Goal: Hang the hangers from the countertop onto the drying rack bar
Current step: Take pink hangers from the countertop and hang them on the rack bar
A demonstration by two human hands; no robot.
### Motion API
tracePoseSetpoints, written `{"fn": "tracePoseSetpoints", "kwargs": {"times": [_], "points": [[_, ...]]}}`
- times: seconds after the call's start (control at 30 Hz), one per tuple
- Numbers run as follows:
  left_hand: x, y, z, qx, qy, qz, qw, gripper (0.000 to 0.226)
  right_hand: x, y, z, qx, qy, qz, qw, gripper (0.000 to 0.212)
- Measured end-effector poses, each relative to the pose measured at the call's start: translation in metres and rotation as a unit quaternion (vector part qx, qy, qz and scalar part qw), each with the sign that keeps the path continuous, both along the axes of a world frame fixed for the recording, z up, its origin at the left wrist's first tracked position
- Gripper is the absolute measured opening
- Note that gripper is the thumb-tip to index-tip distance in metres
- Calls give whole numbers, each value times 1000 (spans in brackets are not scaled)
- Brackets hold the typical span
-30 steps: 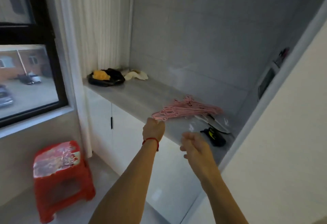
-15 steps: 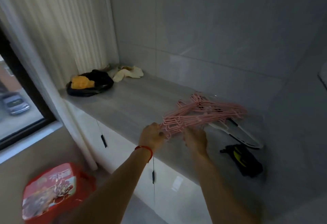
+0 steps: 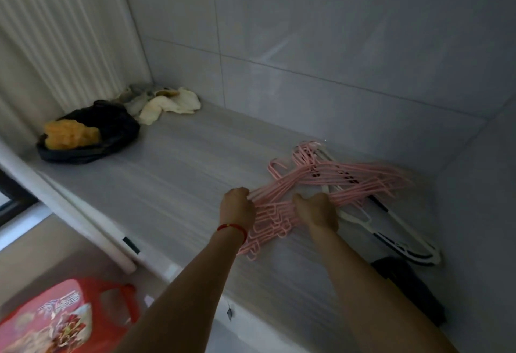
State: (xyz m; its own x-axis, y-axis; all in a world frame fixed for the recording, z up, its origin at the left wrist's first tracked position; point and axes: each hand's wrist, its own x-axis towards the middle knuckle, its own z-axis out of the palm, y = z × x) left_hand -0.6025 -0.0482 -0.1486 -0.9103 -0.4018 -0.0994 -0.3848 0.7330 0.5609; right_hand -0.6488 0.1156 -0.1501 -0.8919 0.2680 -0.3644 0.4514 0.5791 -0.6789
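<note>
Now moved closer: left hand (image 3: 237, 207) & right hand (image 3: 317, 213) both gripping pink hangers (image 3: 329, 182), lower-centre on countertop (image 3: 173, 174). Risk: tangled hooks, dragging white hangers (image 3: 402, 243) off edge.

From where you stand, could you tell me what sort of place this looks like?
Probably a home laundry or balcony nook: a tiled wall behind a countertop over cabinets, a curtain, and both hands gripping a pile of pink hangers.

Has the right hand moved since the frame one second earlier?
Yes. The right hand has reached forward over the grey countertop edge and now has its grip on the pink plastic hangers; earlier it hovered short of the edge.
</note>
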Motion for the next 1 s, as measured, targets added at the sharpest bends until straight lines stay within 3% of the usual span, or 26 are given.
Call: {"fn": "tracePoseSetpoints", "kwargs": {"times": [0.1,0.2,0.3,0.4,0.5,0.57,0.67,0.73,0.93,1.0], "points": [[4,3,0,-3,48,12,999,23,3,2,-3,-4,13,-27,1000,57],[9,7,8,3,98,19,995,25,11,-1,0,-37,69,-66,995,40],[21,6,26,27,147,24,989,26,20,-9,8,-67,128,-66,987,40],[47,-4,47,135,127,46,982,29,32,-22,22,-113,179,-24,977,40],[92,-18,68,260,94,61,959,10,56,-42,41,-151,190,62,968,33],[133,-19,82,367,93,74,923,9,79,-55,50,-188,170,128,959,31],[205,-9,93,582,159,111,790,17,128,-73,58,-235,143,216,937,28],[252,-1,90,638,199,118,735,14,170,-81,60,-265,124,272,917,28],[399,23,66,640,279,203,686,28,304,-83,46,-229,83,418,875,29],[448,33,54,618,291,211,699,33,348,-79,34,-193,53,468,861,34]]}}
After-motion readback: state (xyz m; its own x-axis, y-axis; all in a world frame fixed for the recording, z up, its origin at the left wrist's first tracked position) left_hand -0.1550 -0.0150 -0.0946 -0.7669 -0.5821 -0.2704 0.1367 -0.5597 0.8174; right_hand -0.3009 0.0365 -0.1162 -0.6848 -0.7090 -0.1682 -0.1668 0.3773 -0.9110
